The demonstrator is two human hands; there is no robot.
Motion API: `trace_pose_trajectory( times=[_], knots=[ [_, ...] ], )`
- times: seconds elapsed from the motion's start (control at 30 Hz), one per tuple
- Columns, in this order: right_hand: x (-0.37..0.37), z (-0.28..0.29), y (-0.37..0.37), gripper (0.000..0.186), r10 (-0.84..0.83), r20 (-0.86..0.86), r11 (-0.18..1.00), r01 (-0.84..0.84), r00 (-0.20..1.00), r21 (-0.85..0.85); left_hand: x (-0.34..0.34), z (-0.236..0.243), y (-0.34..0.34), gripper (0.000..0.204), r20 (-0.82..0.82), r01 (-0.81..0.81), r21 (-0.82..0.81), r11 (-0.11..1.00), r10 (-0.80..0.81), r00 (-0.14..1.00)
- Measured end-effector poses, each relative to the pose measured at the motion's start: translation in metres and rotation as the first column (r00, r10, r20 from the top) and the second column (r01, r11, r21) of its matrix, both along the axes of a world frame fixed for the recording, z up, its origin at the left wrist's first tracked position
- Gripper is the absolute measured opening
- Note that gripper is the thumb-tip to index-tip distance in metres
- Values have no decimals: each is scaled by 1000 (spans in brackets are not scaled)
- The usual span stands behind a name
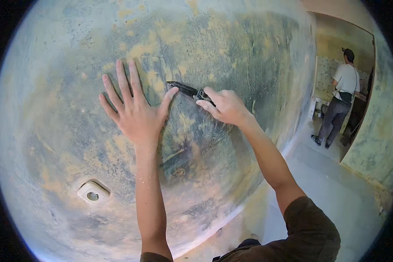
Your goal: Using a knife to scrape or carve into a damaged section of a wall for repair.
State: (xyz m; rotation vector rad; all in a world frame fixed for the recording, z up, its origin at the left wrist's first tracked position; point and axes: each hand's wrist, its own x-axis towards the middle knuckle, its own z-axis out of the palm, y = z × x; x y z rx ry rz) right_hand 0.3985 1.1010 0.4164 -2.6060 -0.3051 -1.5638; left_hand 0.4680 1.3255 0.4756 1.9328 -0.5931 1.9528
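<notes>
My left hand (137, 109) lies flat on the mottled wall (214, 48), its fingers spread and pointing up. My right hand (227, 107) is closed around the grip of a black pointed hand tool (185, 89), which looks like a knife or a multi-tool; its exact kind is unclear. The narrow end of the tool points left and slightly up, at the wall surface. My left thumb tip is right below that end; I cannot tell if they touch. Part of the tool's handle is hidden in my right fingers.
A cream wall socket (93, 192) sits low on the wall, left of my left forearm. At the right, a person (346, 83) in a white shirt and dark cap stands beyond a doorway, back turned. Pale grey floor (323, 187) runs along the wall's foot.
</notes>
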Motion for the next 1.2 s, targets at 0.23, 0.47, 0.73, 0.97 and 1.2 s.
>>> trace_pose_trajectory(
  times=[0.23, 0.47, 0.73, 0.97, 1.2],
  knots=[
    [-6, -6, 10, 38, -52, -31, 997, 54, 998, 47, 0, -2, 4, 101, 14, 75, 40, 996, -75, 997],
    [2, 9, 8, 38, 24, 6, 1000, -24, 1000, 19, 2, 2, -3, 100, 6, -4, -19, 1000, 4, 1000],
    [-2, 5, 6, 37, 21, -35, 1000, -20, 999, 23, 1, -2, 2, 98, 3, 81, 18, 997, -81, 997],
    [-1, 4, 10, 38, 32, -40, 999, -30, 999, 34, 2, -2, -1, 93, 11, 83, 0, 997, -83, 996],
    [0, 5, 6, 37, 24, -40, 1000, -23, 999, 9, 0, -5, 3, 90, 8, 126, 56, 990, -127, 992]
  ],
)
